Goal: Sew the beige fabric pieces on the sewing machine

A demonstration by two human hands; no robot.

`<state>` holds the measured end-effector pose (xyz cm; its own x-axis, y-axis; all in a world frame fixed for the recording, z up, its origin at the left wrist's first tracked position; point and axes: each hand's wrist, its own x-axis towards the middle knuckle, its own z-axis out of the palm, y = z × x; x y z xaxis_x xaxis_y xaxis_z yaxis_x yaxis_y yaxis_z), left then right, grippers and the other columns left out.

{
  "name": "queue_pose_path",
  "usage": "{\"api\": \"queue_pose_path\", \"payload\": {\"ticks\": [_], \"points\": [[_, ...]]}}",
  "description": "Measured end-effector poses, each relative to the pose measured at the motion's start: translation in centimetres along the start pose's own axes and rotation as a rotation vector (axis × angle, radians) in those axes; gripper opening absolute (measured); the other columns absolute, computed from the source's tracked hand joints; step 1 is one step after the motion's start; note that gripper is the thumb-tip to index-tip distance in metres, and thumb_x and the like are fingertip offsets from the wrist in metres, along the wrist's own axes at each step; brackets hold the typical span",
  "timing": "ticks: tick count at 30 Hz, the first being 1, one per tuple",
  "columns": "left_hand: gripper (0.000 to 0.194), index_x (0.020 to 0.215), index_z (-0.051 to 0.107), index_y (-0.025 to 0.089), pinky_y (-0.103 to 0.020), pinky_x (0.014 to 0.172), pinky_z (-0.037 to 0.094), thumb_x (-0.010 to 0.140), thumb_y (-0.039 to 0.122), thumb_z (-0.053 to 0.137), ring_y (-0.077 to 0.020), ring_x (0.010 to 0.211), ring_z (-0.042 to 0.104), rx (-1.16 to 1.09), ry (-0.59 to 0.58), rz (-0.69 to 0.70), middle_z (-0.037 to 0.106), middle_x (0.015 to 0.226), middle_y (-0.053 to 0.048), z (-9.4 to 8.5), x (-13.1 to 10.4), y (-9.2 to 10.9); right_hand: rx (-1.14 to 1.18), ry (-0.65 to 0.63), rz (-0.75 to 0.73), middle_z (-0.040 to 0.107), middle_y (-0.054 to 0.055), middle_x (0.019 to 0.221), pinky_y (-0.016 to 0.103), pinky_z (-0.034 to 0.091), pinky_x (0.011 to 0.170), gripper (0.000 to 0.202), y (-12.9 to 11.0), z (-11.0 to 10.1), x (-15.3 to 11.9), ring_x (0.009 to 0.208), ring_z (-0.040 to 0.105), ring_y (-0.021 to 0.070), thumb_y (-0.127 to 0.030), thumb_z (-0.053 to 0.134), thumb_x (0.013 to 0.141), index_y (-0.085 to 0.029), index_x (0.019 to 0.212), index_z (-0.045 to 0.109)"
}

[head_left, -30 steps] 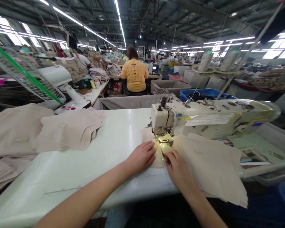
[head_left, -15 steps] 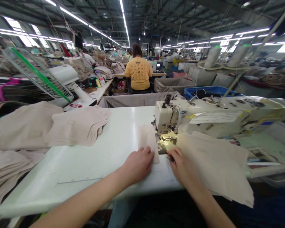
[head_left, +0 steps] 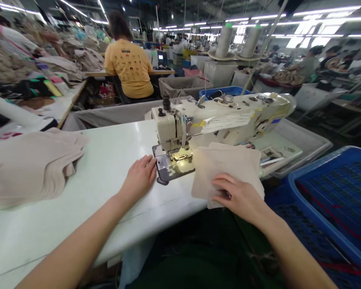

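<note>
Right of the needle plate (head_left: 175,171), fabric pieces (head_left: 237,158) are partly covered by the right hand (head_left: 239,196), its grip unclear; the left hand (head_left: 140,176) is laid flat, empty. By careless pinching, several pieces may be dragged together.

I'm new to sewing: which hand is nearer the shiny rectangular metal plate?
Left hand, at the left edge of the plate; the right hand is farther right, over beige cloth pieces.

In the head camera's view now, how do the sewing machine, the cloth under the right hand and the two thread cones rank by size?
1. Sewing machine
2. Cloth under the right hand
3. Thread cones: the two look about alike, so unranked.
</note>
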<state>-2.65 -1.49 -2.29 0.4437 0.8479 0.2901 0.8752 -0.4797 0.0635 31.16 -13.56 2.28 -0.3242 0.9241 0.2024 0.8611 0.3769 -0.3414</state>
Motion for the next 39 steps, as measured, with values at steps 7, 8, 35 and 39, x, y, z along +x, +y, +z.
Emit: {"api": "queue_pose_path", "payload": {"ticks": [7,8,35,39], "points": [[0.041,0.130,0.060,0.013,-0.050,0.113,0.041,0.099,0.028,0.037,-0.0311,0.131,0.054,-0.015,-0.020,-0.029,0.058,0.139,-0.017,-1.0,0.4,0.7,-0.032,-0.086,-0.048,0.070,0.006,0.123,0.032,0.057,0.081,0.018,-0.3,1.2,-0.4,0.100,0.071,0.0225,-0.022,0.062,0.093,-0.022,0.110,0.069],[0.040,0.128,0.061,0.013,-0.050,0.111,0.042,0.099,0.027,0.038,-0.0312,0.130,0.055,-0.010,-0.027,-0.033,0.059,0.138,-0.018,-1.5,0.4,1.0,-0.023,-0.086,-0.044,0.070,0.006,0.122,0.033,0.057,0.082,0.019,-0.3,1.1,-0.4,0.099,0.070,0.0224,-0.023,0.060,0.095,-0.022,0.110,0.070],[0.038,0.125,0.065,0.019,-0.037,0.105,0.053,0.095,0.011,0.044,-0.0214,0.124,0.063,-0.621,-0.146,0.505,0.066,0.134,-0.013,-5.9,-3.0,5.4,-0.006,0.017,-0.118,0.063,0.008,0.140,0.044,0.055,0.098,0.033,-2.1,-0.1,-1.4,0.120,0.063,0.0297,-0.020,0.072,0.079,-0.026,0.111,0.071],[0.042,0.125,0.064,0.023,-0.037,0.105,0.053,0.093,0.008,0.042,-0.0200,0.124,0.063,-0.546,-0.170,0.320,0.068,0.131,-0.009,-7.1,-8.6,1.8,0.082,-0.146,-0.154,0.058,0.004,0.146,0.044,0.053,0.101,0.047,-3.2,1.9,-0.6,0.126,0.060,0.0277,-0.005,0.058,0.071,-0.027,0.111,0.070]]}}
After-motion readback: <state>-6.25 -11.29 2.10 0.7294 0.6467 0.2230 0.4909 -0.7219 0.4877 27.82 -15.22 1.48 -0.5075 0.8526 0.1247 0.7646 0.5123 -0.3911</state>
